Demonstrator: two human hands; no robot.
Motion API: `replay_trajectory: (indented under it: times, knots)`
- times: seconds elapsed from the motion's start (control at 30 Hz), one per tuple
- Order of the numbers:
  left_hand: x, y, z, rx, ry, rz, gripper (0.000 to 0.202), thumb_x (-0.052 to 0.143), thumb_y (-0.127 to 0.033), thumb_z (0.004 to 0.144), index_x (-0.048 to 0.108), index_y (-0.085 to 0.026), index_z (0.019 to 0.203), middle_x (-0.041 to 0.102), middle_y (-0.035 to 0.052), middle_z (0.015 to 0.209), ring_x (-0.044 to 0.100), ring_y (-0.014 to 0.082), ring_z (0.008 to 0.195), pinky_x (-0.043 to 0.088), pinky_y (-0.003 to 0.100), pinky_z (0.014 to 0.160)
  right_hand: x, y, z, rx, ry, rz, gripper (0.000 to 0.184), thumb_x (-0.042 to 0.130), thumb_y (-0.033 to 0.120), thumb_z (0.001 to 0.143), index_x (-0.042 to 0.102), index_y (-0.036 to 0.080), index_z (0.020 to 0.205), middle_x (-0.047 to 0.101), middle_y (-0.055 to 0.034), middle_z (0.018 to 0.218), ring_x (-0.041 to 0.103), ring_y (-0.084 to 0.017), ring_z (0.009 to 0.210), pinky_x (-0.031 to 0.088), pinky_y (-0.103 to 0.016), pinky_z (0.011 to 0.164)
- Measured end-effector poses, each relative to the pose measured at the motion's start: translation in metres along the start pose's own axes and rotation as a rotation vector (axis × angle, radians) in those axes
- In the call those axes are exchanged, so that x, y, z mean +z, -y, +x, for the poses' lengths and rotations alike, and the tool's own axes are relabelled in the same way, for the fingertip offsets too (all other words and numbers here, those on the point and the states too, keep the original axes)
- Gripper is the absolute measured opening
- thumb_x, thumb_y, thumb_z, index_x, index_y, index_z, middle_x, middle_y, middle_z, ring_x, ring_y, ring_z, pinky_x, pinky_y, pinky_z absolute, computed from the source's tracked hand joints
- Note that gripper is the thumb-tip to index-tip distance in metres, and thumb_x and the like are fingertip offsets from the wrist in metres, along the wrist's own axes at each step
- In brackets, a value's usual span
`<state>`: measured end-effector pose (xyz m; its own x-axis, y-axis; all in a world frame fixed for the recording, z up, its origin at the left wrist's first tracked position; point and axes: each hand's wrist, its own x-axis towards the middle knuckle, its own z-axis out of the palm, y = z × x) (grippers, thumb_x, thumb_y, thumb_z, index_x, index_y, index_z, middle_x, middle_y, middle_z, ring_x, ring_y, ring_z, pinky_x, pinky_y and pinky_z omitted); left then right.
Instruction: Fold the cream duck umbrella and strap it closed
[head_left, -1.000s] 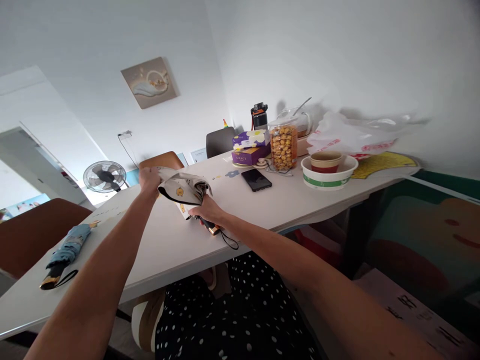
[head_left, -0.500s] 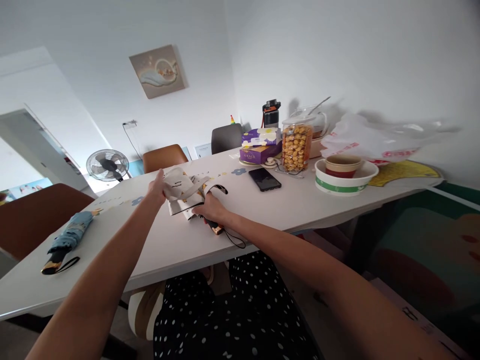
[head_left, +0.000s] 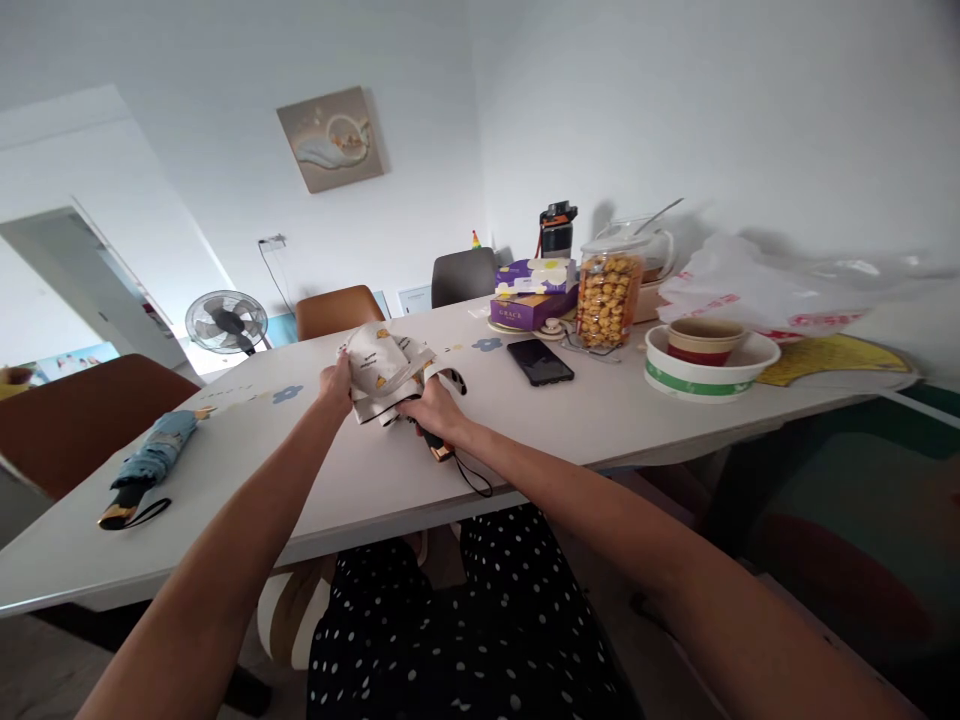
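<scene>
Left hand: our left hand is closed on the left side of the loose canopy cloth, its fingertips partly hidden by the folds.
Right hand: our right hand is curled round the gathered cloth where it meets the handle; how tightly we cannot tell.
White umbrella: the white umbrella is between our hands, over the part of the table close to the near edge; whether it rests there or hangs just above, we cannot tell.
Umbrella feel: we judge it light, the cloth soft, thin and perhaps slippery, the handle stiff; the ribs inside may bend if forced.
Best hold: we would keep one hand on the handle and take the cloth by its hem, fold by fold.
Umbrella direction: its long axis slants; the handle's gold end points to the near edge and a little right, the canopy toward the far edge and left.
Strap: the wrist strap loops from the handle toward the near edge.
Blue umbrella: a furled blue umbrella lies beside the left edge, handle nearest us.
Phone: a phone lies right of our hands, nearer the far edge.
</scene>
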<state>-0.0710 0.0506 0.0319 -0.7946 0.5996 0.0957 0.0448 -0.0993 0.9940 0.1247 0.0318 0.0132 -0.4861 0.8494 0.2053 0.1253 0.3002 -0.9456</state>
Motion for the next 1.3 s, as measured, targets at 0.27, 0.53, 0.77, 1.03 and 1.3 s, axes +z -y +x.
replay_trajectory:
  times: [0.27, 0.53, 0.77, 1.03, 1.3]
  knots:
    - [0.002, 0.003, 0.000, 0.055, -0.037, 0.063, 0.021, 0.053, -0.032, 0.086, 0.056, -0.012, 0.079, 0.053, -0.0011, 0.072, 0.049, 0.0080, 0.059, 0.043, 0.023, 0.055, -0.001, 0.009, 0.010, -0.033, 0.043, 0.110, 0.018, 0.062, 0.026, 0.065, 0.049, 0.016, 0.072, 0.053, 0.0010, 0.052, 0.053, -0.013, 0.038, 0.042, -0.023, 0.035]
    - [0.008, 0.004, 0.005, -0.136, 0.160, -0.082, 0.013, 0.054, -0.023, 0.085, 0.058, -0.011, 0.084, 0.059, 0.0008, 0.075, 0.055, 0.0095, 0.062, 0.048, 0.025, 0.058, -0.010, 0.014, 0.026, 0.010, 0.037, 0.138, 0.016, 0.062, 0.023, 0.062, 0.049, 0.016, 0.068, 0.050, 0.0022, 0.049, 0.052, -0.013, 0.035, 0.040, -0.023, 0.031]
    - [0.005, 0.003, 0.001, -0.222, 0.486, -0.289, 0.010, 0.058, -0.008, 0.073, 0.065, -0.010, 0.080, 0.067, 0.0069, 0.074, 0.062, 0.0136, 0.063, 0.053, 0.024, 0.063, -0.017, 0.013, 0.040, 0.010, 0.084, 0.182, 0.019, 0.063, 0.030, 0.066, 0.052, 0.017, 0.070, 0.048, 0.0034, 0.047, 0.051, -0.013, 0.037, 0.040, -0.022, 0.032]
    - [0.008, -0.004, 0.020, -0.118, 0.525, -0.456, 0.030, 0.072, -0.014, 0.060, 0.066, -0.016, 0.089, 0.070, 0.0061, 0.081, 0.066, 0.0224, 0.084, 0.053, 0.032, 0.078, -0.008, 0.008, 0.073, 0.111, 0.123, 0.126, 0.025, 0.065, 0.032, 0.067, 0.052, 0.016, 0.082, 0.051, 0.0030, 0.051, 0.051, -0.013, 0.037, 0.040, -0.022, 0.034]
    - [0.025, 0.010, 0.039, 0.037, 0.530, -0.410, 0.047, 0.075, -0.022, 0.060, 0.063, -0.022, 0.106, 0.067, 0.0061, 0.105, 0.061, 0.0225, 0.100, 0.047, 0.031, 0.088, 0.019, -0.003, 0.114, 0.173, 0.089, -0.005, 0.030, 0.060, 0.028, 0.070, 0.053, 0.017, 0.096, 0.055, 0.0022, 0.056, 0.051, -0.012, 0.040, 0.040, -0.022, 0.038]
